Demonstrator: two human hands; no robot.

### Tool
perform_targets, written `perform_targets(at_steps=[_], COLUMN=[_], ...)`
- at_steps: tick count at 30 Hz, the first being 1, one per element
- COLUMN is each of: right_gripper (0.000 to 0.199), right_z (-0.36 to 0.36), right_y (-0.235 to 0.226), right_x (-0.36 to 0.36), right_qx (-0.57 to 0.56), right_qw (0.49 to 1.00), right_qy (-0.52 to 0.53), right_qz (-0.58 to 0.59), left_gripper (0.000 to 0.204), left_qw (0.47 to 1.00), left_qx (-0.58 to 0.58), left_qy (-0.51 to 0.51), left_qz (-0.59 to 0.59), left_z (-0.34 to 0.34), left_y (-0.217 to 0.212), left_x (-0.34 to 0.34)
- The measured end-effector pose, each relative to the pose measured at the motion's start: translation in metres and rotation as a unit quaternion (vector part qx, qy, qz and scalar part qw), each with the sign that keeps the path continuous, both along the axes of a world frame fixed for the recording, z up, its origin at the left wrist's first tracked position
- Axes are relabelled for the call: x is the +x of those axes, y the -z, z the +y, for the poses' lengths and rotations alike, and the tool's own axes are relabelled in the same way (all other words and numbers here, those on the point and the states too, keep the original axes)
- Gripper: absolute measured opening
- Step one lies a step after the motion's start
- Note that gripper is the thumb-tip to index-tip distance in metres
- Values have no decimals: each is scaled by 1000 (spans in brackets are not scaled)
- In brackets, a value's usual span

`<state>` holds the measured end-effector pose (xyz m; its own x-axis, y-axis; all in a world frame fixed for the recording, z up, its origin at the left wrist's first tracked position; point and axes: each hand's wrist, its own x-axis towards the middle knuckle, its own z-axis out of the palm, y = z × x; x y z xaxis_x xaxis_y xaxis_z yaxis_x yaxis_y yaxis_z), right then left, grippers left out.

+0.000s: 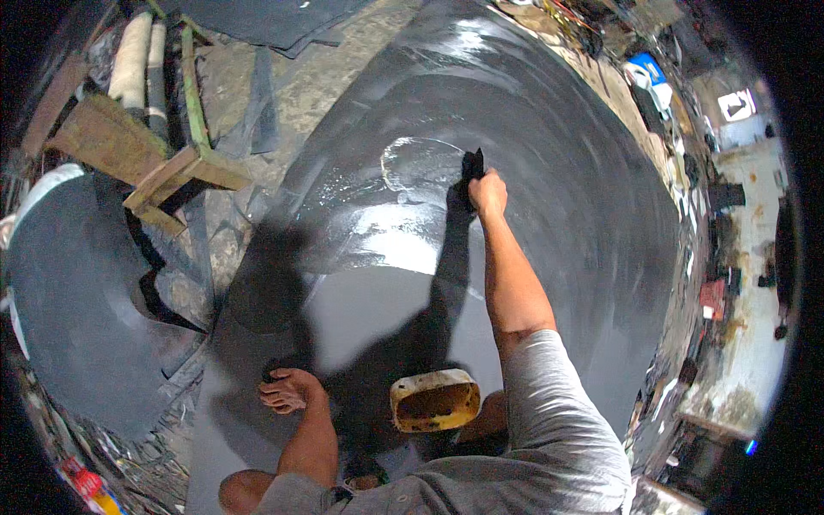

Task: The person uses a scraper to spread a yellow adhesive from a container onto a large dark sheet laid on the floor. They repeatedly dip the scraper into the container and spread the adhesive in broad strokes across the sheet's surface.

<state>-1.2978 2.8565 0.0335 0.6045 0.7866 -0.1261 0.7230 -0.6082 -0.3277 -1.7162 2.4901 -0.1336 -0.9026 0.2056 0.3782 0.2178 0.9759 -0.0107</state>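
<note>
Dark sheet [592, 232] partly streaked with wet shine; my right fingers [478, 196] grip a dark tool [473, 166] over it.
The far surface looks swept in arcs; a pale liquid ring [384, 161] lies beside the tool; the matte patch [365, 300] nearer me seems uncoated; my left fingers [279, 397] curl, around what I cannot tell; a yellow container [438, 423] sits near.

It's a workshop, and a rough one: grimy floor [230, 81], battered wooden frame [209, 170], a pale roll [131, 60] beside it, a broad dark sheet [592, 232] across the middle, clutter [592, 56], a stained wall [748, 249]!
</note>
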Motion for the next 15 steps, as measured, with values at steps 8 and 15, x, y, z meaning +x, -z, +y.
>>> perform_targets(at_steps=[8,15], right_gripper=[36,38], right_z=[79,-56], right_y=[4,-1], right_x=[-117,-265], right_qx=[-50,-111], right_qw=[939,882], right_qy=[-340,-456], right_qz=[-27,43], left_gripper=[50,50], left_qw=[1000,997], left_qx=[-19,-31], left_qy=[-18,-31], left_qz=[-9,-60], left_z=[1,3], left_y=[-15,-27], left_x=[4,13])
